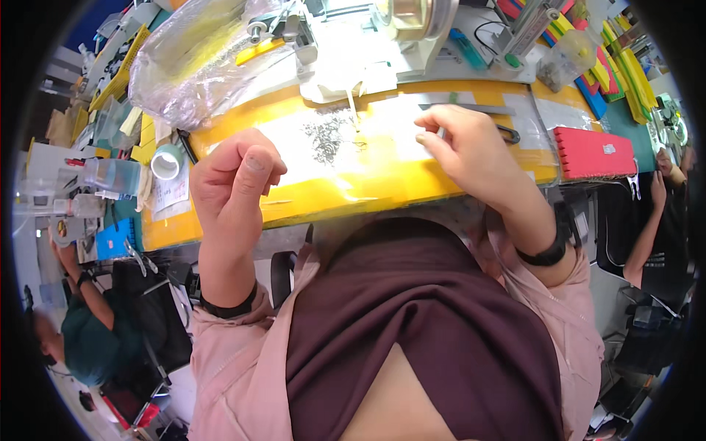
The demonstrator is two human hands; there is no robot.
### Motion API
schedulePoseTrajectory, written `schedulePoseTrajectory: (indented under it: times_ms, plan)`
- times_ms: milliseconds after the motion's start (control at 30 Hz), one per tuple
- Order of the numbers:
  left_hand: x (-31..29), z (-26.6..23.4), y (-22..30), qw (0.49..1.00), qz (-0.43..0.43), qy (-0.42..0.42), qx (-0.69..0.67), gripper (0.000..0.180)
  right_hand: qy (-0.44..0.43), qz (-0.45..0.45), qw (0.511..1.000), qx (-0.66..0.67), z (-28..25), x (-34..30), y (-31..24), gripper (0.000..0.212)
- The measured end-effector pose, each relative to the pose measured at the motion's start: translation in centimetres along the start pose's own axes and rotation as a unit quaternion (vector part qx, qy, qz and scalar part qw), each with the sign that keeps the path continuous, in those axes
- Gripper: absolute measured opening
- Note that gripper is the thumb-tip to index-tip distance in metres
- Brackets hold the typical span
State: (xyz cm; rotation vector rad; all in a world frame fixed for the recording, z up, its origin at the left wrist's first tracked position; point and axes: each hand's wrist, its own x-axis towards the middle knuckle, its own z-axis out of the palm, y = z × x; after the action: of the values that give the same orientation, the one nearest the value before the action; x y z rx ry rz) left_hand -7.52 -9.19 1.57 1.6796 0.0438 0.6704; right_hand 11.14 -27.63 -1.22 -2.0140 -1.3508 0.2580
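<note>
Loose pile of tiny, dark, seemingly metal pieces (323, 136) lies at two o'clock from the curled-closed left hand (239, 176), contents unclear, and nine from the slightly parted, seemingly unladen right hand (471, 151); probably light, stiff, best fingertip-pinched singly

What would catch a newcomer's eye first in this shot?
Probably the heap of small dark pieces on the brightly lit part of the yellow worktop, between the left grip and right grip. Next, the crumpled clear plastic at upper left and the red rectangular object at right.
</note>
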Motion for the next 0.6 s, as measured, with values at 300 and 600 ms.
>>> schedulePoseTrajectory:
  times_ms: [300, 600]
  plan:
    - [0.3, -1.0, -1.1, 0.995, -0.054, -0.035, 0.079, 0.007, -0.089, 0.072, 0.991, -0.072, 2.9, 3.3, -0.5, 0.019]
    - [2.2, 2.3, -2.3, 0.998, -0.054, -0.017, 0.02, 0.012, 0.026, 0.049, 0.858, 0.51, 1.7, 1.3, -3.5, 0.008]
